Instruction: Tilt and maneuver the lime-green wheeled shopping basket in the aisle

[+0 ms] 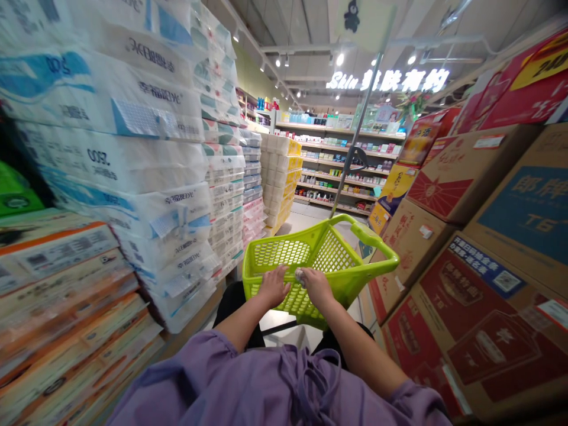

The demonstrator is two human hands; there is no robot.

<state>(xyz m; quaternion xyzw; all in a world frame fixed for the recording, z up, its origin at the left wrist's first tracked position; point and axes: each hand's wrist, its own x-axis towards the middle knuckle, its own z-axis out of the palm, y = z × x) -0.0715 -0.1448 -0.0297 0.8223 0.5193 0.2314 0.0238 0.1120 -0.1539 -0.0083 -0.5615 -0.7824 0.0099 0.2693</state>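
A lime-green plastic shopping basket (pixel 279 251) with lattice walls is right in front of me, its thick handle (pixel 377 241) sticking out to the right. My left hand (pixel 273 287) is over the basket's near edge, fingers stretched out and holding nothing. Beside it, my right hand (pixel 317 289) is closed around a small, crumpled whitish thing (pixel 300 276), perhaps tissue, mostly covered by the fingers. The basket's inside is only partly visible.
Tall stacks of wrapped tissue packs (pixel 164 148) line the left side. Cardboard cartons (pixel 488 284) are piled close on the right. A grey pole (pixel 357 136) with a bear sign rises beyond the basket. Product shelves (pixel 337 160) stand across the aisle's far end.
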